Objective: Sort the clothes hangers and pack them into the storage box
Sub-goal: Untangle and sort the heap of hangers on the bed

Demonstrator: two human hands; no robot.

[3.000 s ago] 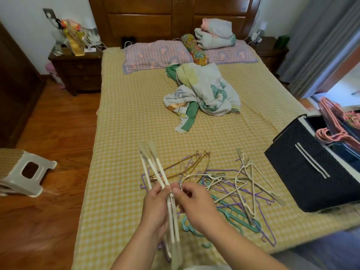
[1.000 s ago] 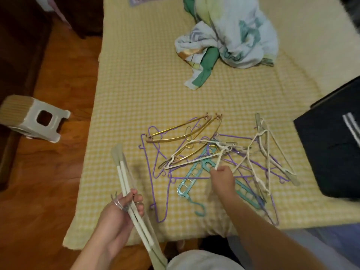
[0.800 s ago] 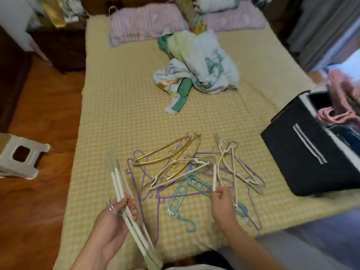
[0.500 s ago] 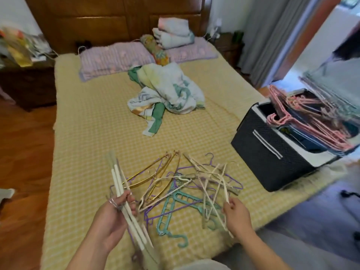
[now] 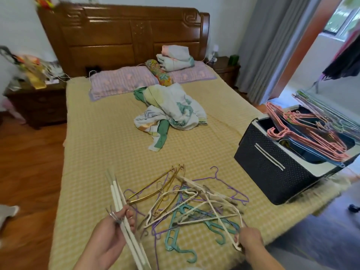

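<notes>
L grip (image 5: 112,233) holds white hangers (image 5: 124,217); pile (image 5: 187,207) adjacent.

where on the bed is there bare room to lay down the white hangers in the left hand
Bare bed cover runs between the left bed edge and the crumpled blanket, and down beside the left hand. A smaller free strip lies between the hanger pile and the blanket. Crowded: the pile in front of both hands, and the storage box, full of pink hangers.

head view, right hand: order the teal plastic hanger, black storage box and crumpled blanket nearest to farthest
From the right hand:
1. Teal plastic hanger, just to its left in the pile.
2. Black storage box, farther up the bed on the right.
3. Crumpled blanket, mid-bed, towards the pillows.
</notes>
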